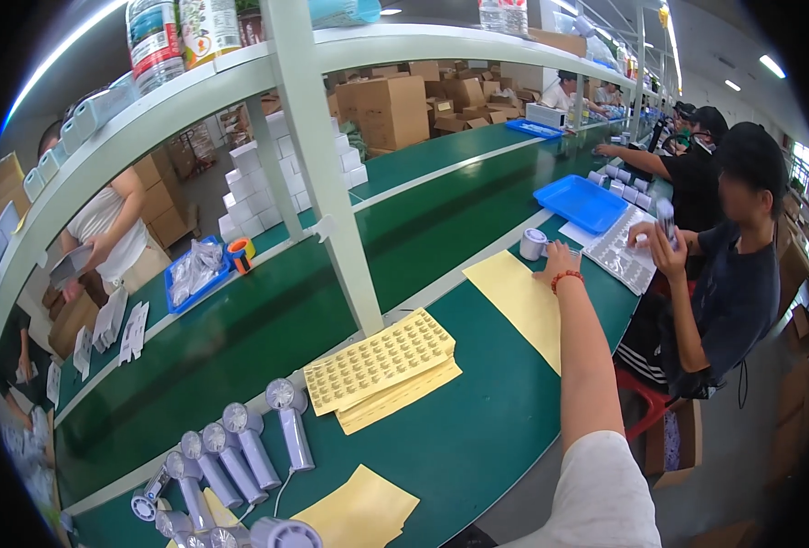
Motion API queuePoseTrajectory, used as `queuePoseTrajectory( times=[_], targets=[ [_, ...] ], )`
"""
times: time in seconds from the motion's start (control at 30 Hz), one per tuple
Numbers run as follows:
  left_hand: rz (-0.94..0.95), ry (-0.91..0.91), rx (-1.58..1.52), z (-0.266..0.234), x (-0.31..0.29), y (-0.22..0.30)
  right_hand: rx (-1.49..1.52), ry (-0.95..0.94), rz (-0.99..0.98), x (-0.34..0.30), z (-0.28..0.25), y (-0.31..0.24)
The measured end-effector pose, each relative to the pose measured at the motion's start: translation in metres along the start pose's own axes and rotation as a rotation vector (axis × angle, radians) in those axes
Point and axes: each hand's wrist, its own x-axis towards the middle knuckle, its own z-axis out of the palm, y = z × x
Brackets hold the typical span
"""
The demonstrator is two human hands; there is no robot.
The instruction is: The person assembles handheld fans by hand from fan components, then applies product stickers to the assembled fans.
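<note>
At the far right part of the green table, my right hand (560,266) reaches out, a red beaded bracelet on its wrist. Its fingers are closed over the handle of a pale lavender handheld fan (533,244), whose round head points left. Under my forearm lies a plain yellow sheet (512,297). Several similar handheld fans (251,446) rest in a row at the near left. Between them and my arm are yellow sheets of small stickers (381,363). My left hand does not show.
A conveyor belt (404,247) runs beyond a metal post (317,173). A blue tray (582,203) and a silvery sheet (625,248) lie beside a seated co-worker (729,265) holding another device. Loose yellow paper (363,508) lies near the front edge. White boxes (258,187) are stacked across the belt.
</note>
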Motion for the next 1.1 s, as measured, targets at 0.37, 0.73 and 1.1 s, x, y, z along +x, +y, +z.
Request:
queuePoseTrajectory(
  times=[0.37, 0.73, 1.1],
  targets=[
    [0.166, 0.686, 0.610, 0.026, 0.013, 0.020, -0.015, 0.243, -0.124, 0.044, 0.036, 0.029],
    [0.377, 0.528, 0.541, 0.021, -0.021, 0.015, -0.253, 0.189, -0.126, 0.042, 0.035, 0.032],
    [0.221, 0.366, 0.400, 0.011, -0.014, 0.027, 0.989, -0.101, -0.423, -0.111, -0.058, -0.023]
  ],
)
